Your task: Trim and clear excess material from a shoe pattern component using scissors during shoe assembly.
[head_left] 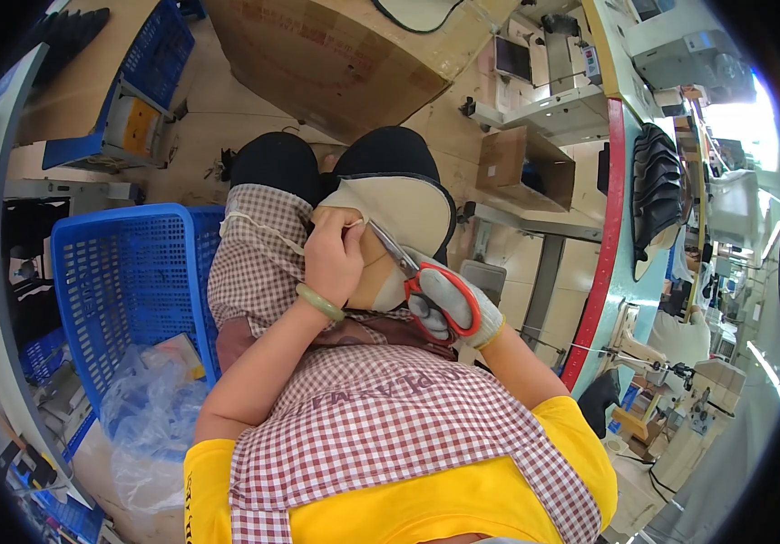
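Observation:
On my lap lies a beige, curved sheet piece with a dark edge [411, 210], tan on the part near my hands. My bare left hand [334, 258] pinches its edge or the end of a thin cream strip there; the fingers hide which. The cream strip [268, 233] trails from that hand across my left thigh. In my right hand [444, 304], which wears a grey and white glove, is a pair of red-handled scissors [394, 249]. Their blades point up and left, with the tips close to my left fingertips, over the piece.
To my left stands a blue plastic basket [122, 227], with a clear plastic bag [150, 417] by its near end. A large cardboard box [326, 68] is ahead. On the right, a red-edged bench [603, 245] carries a stack of black curved pieces [656, 181].

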Available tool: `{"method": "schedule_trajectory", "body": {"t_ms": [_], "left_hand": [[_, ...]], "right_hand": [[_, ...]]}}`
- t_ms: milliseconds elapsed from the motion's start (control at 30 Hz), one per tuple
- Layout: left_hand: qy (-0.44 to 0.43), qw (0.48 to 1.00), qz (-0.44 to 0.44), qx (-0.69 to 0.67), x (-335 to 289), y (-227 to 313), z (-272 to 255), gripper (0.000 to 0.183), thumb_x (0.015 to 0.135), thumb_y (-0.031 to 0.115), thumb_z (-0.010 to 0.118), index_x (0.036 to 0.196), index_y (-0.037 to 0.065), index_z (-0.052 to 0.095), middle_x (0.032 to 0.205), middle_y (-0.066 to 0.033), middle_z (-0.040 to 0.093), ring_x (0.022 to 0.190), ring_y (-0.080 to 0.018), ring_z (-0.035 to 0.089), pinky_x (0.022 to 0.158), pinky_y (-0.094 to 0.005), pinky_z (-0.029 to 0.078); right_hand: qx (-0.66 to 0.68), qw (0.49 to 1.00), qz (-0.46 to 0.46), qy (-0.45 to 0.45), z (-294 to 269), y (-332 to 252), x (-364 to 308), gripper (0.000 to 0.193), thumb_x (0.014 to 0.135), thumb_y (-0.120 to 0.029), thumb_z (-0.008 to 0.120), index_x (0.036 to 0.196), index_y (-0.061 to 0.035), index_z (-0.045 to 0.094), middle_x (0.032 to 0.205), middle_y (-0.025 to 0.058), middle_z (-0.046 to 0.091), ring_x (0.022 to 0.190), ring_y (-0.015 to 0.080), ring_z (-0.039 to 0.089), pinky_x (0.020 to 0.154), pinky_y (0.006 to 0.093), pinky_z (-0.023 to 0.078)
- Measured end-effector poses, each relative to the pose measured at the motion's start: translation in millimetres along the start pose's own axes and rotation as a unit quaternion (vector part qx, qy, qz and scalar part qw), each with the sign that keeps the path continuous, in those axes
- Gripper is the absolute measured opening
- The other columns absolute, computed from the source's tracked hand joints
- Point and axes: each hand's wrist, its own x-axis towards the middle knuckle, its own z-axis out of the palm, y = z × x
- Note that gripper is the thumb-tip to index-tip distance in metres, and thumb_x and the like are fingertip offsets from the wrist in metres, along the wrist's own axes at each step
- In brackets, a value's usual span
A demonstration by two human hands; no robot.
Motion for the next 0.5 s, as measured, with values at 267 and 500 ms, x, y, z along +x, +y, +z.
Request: {"method": "schedule_trajectory", "body": {"t_ms": [267, 500], "left_hand": [[-0.140, 0.934, -0.266, -0.194, 9, 9, -11, 0.014, 0.091, 0.006, 0.056, 0.095, -0.007, 0.057, 0.090, -0.0081, 0.061, 0.073, -0.0115, 0.062, 0.063, -0.0238, 0.053], [-0.112, 0.936, -0.249, -0.223, 3, -4, 0, 0.012, 0.087, 0.008, 0.058, 0.091, -0.003, 0.059, 0.081, -0.0149, 0.062, 0.068, -0.0233, 0.063, 0.067, -0.0336, 0.049]], "right_hand": [[-0.063, 0.997, -0.011, 0.033, 10, -14, 3, 0.035, 0.094, -0.043, 0.051, 0.111, -0.0127, 0.052, 0.073, 0.0001, 0.055, 0.047, 0.0048, 0.040, 0.040, 0.0188, 0.032], [0.114, 0.990, 0.058, 0.064, 13, -16, 3, 0.041, 0.095, -0.040, 0.050, 0.124, -0.0116, 0.049, 0.071, 0.0020, 0.051, 0.046, 0.0054, 0.040, 0.040, 0.0193, 0.033]]}}
